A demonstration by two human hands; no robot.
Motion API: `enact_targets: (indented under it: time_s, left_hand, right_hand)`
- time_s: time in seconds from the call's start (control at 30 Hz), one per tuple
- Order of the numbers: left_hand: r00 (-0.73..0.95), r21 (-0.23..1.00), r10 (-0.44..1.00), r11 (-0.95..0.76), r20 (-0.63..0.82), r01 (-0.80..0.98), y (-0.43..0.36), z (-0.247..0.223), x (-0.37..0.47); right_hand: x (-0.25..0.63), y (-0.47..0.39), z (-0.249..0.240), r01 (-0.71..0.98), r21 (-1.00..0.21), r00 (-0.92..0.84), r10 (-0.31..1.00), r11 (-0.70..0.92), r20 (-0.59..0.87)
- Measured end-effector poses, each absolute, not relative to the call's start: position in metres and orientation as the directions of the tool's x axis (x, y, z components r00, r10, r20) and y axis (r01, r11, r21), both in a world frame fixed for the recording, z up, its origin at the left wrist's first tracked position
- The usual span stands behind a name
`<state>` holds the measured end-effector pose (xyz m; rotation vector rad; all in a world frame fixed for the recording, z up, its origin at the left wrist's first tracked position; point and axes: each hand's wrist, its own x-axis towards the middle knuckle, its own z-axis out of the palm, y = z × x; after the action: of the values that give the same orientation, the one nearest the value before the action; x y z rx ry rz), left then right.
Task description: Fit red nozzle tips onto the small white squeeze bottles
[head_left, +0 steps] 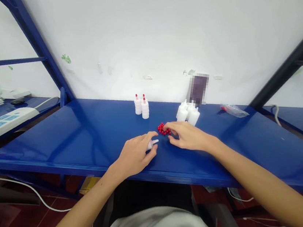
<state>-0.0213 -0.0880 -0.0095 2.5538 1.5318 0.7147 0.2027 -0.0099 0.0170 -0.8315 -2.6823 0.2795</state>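
My left hand (137,154) is closed around a small white squeeze bottle (151,143). Its bare nozzle points right, and my fingers hide most of its body. My right hand (184,135) reaches over a pile of small red caps (162,128) with its fingertips at the pile. Thumb and forefinger are apart, and I see nothing between them. Behind the pile on the left stand several white bottles with red tips (145,109). Further right, just behind my right hand, is a group of white bottles with uncapped nozzles (182,113).
A blue table (82,134) runs along a white wall. At its back right lies a clear plastic bag (234,110) with something red in it. A blurred dark object (198,88) is against the wall. On the left sits a white power strip (3,124).
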Motion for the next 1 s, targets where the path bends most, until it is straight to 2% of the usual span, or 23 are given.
enact_targets:
  time_s: [0.63, 0.8, 1.0]
  left_hand:
    - [0.409, 0.285, 0.843, -0.511, 0.348, 0.811, -0.088, -0.009, -0.022]
    - [0.407, 0.283, 0.840, -0.513, 0.359, 0.811, -0.087, -0.011, -0.022]
    - [0.434, 0.296, 0.831, -0.536, 0.347, 0.790, -0.087, -0.012, -0.023]
  right_hand:
    - [0.204, 0.000, 0.011, 0.615, -0.138, -0.756, 0.630, 0.776, 0.177]
    - [0.204, -0.006, 0.013, 0.548, -0.227, -0.765, 0.592, 0.805, 0.253]
    - [0.187, -0.025, 0.008, 0.325, -0.369, -0.838, 0.446, 0.871, 0.315]
